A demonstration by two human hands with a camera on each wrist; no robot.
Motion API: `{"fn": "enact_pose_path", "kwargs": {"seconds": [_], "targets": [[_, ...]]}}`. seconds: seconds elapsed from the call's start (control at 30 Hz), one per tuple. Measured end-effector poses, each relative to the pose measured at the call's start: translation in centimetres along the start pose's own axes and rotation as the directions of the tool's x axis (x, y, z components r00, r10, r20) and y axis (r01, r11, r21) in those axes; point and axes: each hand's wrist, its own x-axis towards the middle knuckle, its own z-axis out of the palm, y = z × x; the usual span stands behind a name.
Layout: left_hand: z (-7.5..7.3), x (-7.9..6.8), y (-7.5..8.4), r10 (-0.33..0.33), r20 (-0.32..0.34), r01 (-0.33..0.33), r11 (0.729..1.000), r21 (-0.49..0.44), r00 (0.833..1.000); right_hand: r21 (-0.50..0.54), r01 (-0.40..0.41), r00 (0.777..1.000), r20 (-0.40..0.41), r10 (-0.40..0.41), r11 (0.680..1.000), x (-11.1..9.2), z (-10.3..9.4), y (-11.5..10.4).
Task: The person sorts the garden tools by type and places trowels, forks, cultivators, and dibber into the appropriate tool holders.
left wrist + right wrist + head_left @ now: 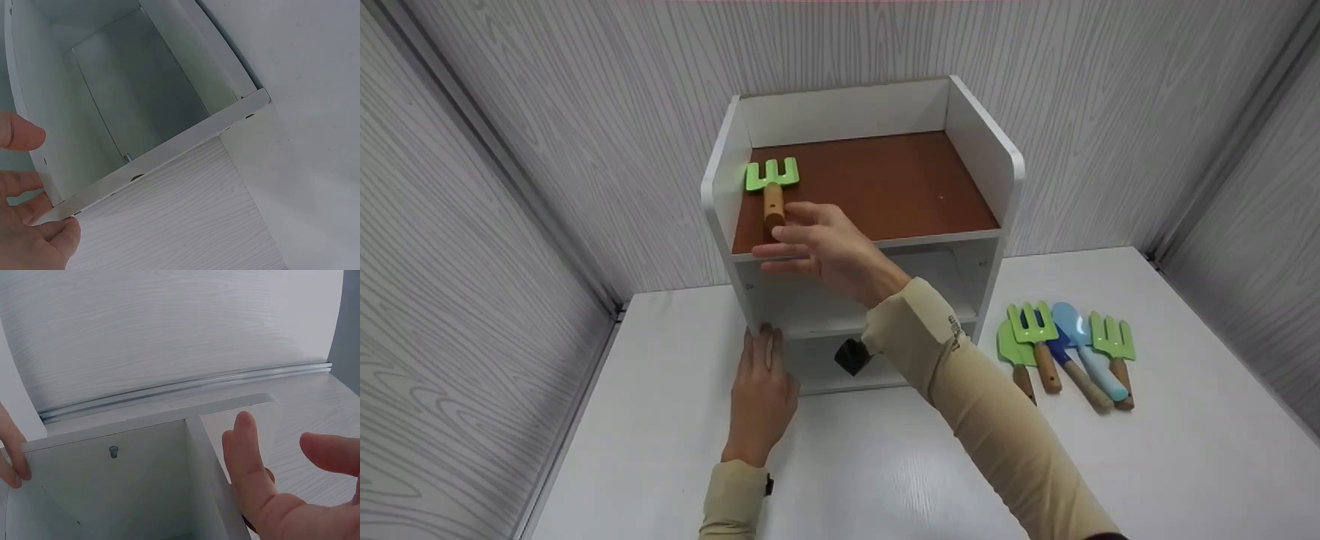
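Note:
On the brown top of a white shelf unit (877, 241) lies a green toy garden fork (772, 184), tines toward the back and wooden handle toward the front left. My right hand (832, 251) hovers at the handle's end, fingers spread and loosely extended, thumb tip close to it. In the right wrist view, the hand's fingers (247, 461) overlap a sliver of the wooden handle. Lower down, my left hand (761, 397) holds the unit's left side panel at its front edge. The left wrist view has its fingers (62, 239) on both sides of the panel edge.
Right of the unit, several toy garden tools lie grouped on the white table (885, 465): green forks (1033, 326), a light blue shovel (1091, 352), a dark blue tool and a green spade (1014, 345). A small black object (853, 356) shows before the lower shelf. Wood-grain walls enclose the table.

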Motion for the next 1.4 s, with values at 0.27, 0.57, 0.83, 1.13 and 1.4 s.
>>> {"fn": "enact_pose_path", "kwargs": {"seconds": [0.27, 0.57, 0.83, 1.13, 1.4], "targets": [[0.1, -0.1, 0.0, 0.002, 0.003, -0.002, 1.0, -0.01, 1.0, 0.008, -0.02, 0.997, 0.068, 0.02, 1.0, -0.1, 0.2, -0.1], [0.1, -0.1, 0.0, 0.002, -0.011, -0.003, 1.0, -0.015, 1.0, -0.001, -0.013, 0.991, 0.133, 0.013, 1.0, -0.2, -0.1, 0.1], [0.2, -0.2, 0.1, -0.007, -0.004, 0.007, 1.0, -0.017, 1.0, -0.029, 0.007, 0.991, 0.131, -0.003, 1.0, -0.7, -0.9, 0.5], [0.0, 0.1, 0.3, -0.021, 0.017, 0.021, 1.0, 0.005, 1.0, -0.032, 0.054, 0.988, 0.148, -0.049, 0.998, -1.7, -2.6, 0.5], [0.0, 0.0, 0.4, -0.044, 0.041, 0.044, 0.999, 0.007, 0.998, -0.038, 0.095, 0.982, 0.169, -0.087, 0.995, -2.7, -4.1, 1.3]]}}
